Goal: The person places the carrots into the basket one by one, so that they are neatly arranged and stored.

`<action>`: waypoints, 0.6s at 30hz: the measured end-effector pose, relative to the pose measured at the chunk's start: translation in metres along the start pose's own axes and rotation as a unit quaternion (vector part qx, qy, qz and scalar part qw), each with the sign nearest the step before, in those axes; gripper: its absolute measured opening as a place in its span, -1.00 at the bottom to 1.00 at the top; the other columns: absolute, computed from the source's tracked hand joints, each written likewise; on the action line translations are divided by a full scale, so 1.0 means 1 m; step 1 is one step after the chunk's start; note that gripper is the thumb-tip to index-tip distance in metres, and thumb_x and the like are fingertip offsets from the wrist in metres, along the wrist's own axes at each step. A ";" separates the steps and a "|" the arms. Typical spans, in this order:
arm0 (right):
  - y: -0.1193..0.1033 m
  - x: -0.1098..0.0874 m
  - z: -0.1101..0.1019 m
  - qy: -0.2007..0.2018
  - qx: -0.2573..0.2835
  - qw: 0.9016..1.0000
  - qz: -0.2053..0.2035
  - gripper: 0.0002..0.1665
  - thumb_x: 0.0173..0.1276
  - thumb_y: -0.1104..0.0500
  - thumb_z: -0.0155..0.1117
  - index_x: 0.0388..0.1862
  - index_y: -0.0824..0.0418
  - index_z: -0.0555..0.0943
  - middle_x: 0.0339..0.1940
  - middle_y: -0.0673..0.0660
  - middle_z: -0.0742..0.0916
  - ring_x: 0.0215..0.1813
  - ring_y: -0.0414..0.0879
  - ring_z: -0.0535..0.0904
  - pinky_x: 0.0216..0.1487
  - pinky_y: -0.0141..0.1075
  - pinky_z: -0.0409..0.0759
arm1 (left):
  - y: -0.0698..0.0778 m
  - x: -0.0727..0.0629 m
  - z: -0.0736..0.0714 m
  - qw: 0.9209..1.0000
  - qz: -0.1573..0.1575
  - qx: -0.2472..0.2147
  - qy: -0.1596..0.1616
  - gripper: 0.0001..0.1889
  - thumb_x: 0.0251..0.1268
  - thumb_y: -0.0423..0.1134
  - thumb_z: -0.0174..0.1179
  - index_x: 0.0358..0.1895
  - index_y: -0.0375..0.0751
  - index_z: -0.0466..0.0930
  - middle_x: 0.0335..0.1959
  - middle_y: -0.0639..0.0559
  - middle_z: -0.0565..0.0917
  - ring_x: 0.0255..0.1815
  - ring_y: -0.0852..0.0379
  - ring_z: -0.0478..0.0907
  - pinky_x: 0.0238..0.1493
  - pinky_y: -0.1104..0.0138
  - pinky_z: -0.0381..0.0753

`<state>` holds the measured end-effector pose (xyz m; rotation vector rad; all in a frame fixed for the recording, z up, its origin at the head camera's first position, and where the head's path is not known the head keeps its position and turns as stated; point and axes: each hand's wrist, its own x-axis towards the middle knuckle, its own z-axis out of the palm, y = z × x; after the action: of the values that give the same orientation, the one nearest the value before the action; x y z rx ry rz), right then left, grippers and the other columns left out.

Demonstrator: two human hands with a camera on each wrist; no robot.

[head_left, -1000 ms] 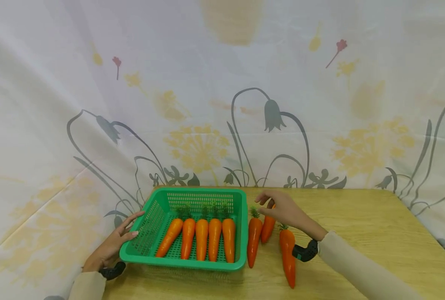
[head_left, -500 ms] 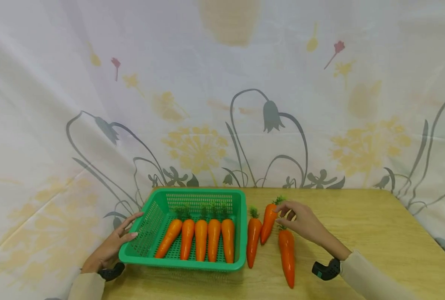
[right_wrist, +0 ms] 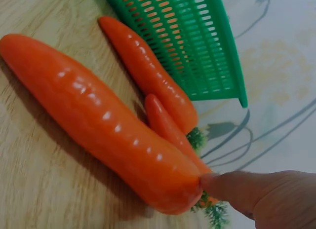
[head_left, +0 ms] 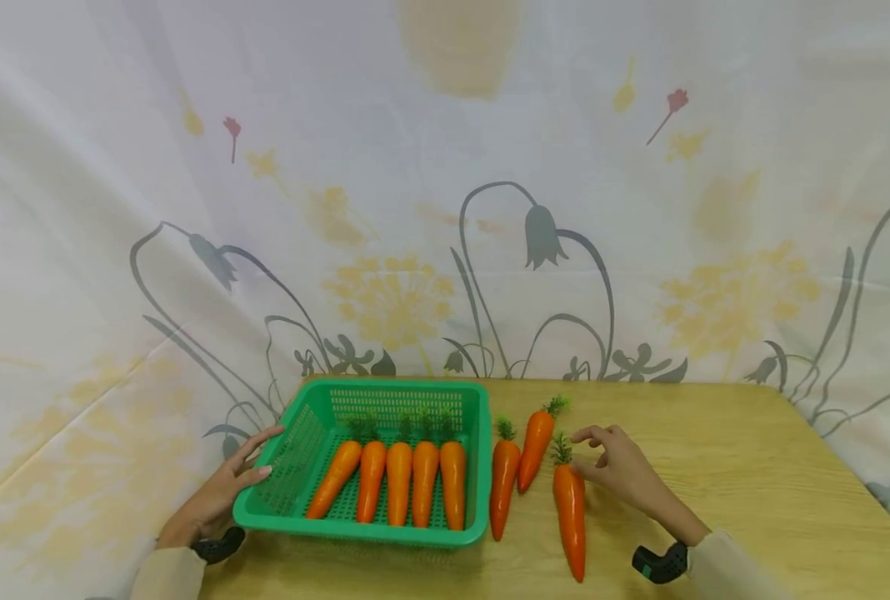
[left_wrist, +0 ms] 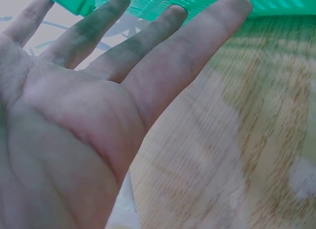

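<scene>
My left hand (head_left: 223, 496) rests on the left side of a green plastic basket (head_left: 362, 533). In the left wrist view its straight fingertips touch the basket's wall (left_wrist: 202, 4). Several orange carrots with leafy tops lie side by side inside. To the right, my right hand (head_left: 628, 475) is at the leafy end of the nearest carrot (head_left: 571, 521), thumb and index finger apart. The right wrist view has the thumb (right_wrist: 242, 189) at that carrot's thick end, seemingly touching it; the other fingers are out of view there.
Between the basket and the nearest carrot lie two more carrots: one beside the basket wall (head_left: 505, 487), another farther back, tilted (head_left: 537, 442). All rest on a wood-grain table (head_left: 722, 467). A flower-print cloth (head_left: 415, 208) hangs behind the table.
My right hand has drawn back from above the rear carrot, moving right and nearer, to the top of the nearest carrot. My left hand and the basket have stayed put.
</scene>
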<state>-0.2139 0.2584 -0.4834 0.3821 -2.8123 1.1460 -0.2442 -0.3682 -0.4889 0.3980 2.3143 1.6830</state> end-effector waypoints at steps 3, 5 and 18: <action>0.002 0.000 0.003 -0.009 0.019 1.000 0.022 -0.56 0.32 0.09 0.53 0.08 0.25 0.65 -0.03 0.32 0.59 -0.26 -0.06 0.55 -0.26 -0.20 0.61 | 0.001 0.002 -0.001 1.000 -0.003 0.002 -0.005 -0.35 0.68 -0.23 -0.04 0.69 0.02 -0.05 0.67 -0.25 -0.44 0.57 -0.56 -0.53 0.26 -0.66 -0.18; 0.003 0.001 0.005 -0.020 0.029 0.999 0.030 -0.54 0.33 0.04 0.53 0.07 0.25 0.63 -0.01 0.31 0.60 -0.24 -0.04 0.56 -0.25 -0.18 0.61 | 0.000 0.001 -0.001 1.000 -0.006 0.004 -0.006 -0.34 0.68 -0.23 -0.05 0.69 0.02 -0.06 0.67 -0.25 -0.45 0.57 -0.57 -0.53 0.26 -0.65 -0.15; 0.001 0.003 0.020 -0.075 0.047 0.995 0.039 -0.56 0.33 0.00 0.52 -0.12 0.17 0.46 -0.11 0.15 0.66 -0.17 -0.03 0.61 -0.26 -0.17 0.60 | 0.002 0.002 -0.001 1.000 -0.005 0.005 -0.004 -0.35 0.68 -0.21 -0.04 0.69 0.01 -0.04 0.68 -0.23 -0.42 0.58 -0.55 -0.52 0.26 -0.65 -0.17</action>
<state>-0.2166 0.2442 -0.4976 0.3847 -2.9327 1.3227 -0.2461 -0.3674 -0.4864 0.3944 2.3170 1.6621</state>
